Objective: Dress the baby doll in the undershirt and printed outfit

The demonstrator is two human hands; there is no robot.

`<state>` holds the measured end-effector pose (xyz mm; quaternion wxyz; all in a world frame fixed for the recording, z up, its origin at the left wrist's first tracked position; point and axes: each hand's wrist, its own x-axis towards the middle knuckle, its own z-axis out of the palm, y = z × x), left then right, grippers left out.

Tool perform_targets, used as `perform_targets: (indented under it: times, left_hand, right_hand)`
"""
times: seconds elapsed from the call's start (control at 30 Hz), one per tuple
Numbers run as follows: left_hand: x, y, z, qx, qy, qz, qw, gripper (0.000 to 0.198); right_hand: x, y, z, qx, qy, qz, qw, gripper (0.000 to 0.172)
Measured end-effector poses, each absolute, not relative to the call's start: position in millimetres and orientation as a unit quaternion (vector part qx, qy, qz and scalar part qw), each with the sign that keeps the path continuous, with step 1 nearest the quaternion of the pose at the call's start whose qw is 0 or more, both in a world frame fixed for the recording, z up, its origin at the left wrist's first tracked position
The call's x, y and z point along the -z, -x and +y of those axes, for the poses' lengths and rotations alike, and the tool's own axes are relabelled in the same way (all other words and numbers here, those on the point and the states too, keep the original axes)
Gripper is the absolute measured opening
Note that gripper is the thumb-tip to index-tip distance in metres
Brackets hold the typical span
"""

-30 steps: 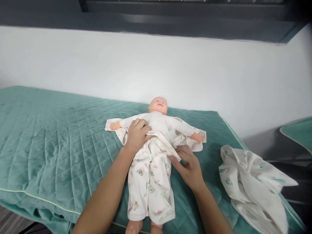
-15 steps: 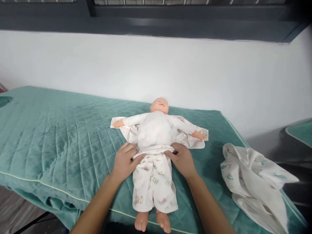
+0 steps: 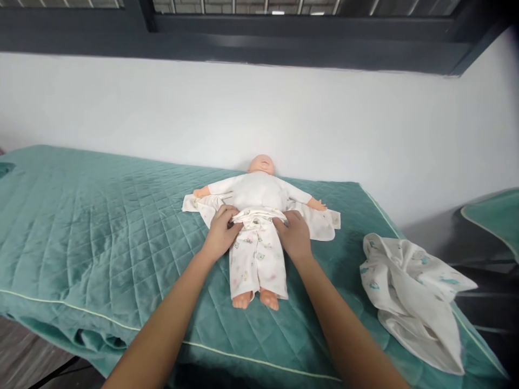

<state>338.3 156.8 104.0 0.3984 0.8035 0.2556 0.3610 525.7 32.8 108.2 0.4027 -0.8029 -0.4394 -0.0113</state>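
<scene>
A baby doll (image 3: 261, 190) lies on its back with its arms spread, its head toward the wall. White patterned baby pants (image 3: 258, 259) cover its legs, and its feet stick out below. My left hand (image 3: 222, 229) pinches the waistband at the doll's hip on the left. At the opposite hip, my right hand (image 3: 295, 232) grips the same waistband, thumb on top. Under the doll's torso and arms a white baby shirt (image 3: 320, 222) is spread open. The fingertips of both hands are partly hidden by the cloth.
The doll rests on a green quilted bed cover (image 3: 121, 237) with a pale piped edge. A crumpled white cloth with teal prints (image 3: 413, 297) lies at the right edge. Behind the bed stands a white wall (image 3: 203, 113) below a dark window frame (image 3: 243, 40).
The doll and pants have shifted up the bed toward the wall, and its feet now lie inside the bed's front edge. Both hands moved along, still on the waistband.
</scene>
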Motion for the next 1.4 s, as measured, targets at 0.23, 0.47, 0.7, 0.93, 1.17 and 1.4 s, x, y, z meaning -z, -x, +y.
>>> perform_targets:
  times: [0.23,0.47,0.7,0.93,1.17,1.4]
  left_hand:
    - [-97.0,-308.0,121.6,-0.301,-0.809,0.267,0.429,0.015]
    - [-91.5,-302.3,109.1,-0.289,-0.797,0.295,0.442,0.033]
    - [-93.9,-304.6,99.8,-0.303,-0.811,0.305,0.397,0.026]
    - [-95.9,-265.3,45.4,-0.244,-0.86,0.254,0.369,0.046]
    - [-85.8,-253.5,46.0,-0.246,-0.898,0.23,0.284,0.092]
    - [-95.6,-254.4,46.7,-0.209,-0.885,0.267,0.32,0.06]
  right_hand:
    - [-101.8,-521.8,33.0,-0.028,0.815,-0.406,0.412,0.015]
    - [-111.8,-513.9,4.7,-0.13,0.749,-0.431,0.486,0.017]
    - [-111.5,-479.8,-48.3,-0.264,0.708,-0.473,0.453,0.03]
    - [-106.4,-480.3,-32.1,-0.195,0.721,-0.481,0.459,0.015]
    - [-116.9,-471.1,-42.9,-0.198,0.729,-0.494,0.43,0.011]
    - [-150.0,-445.9,-80.8,-0.195,0.713,-0.62,0.261,0.043]
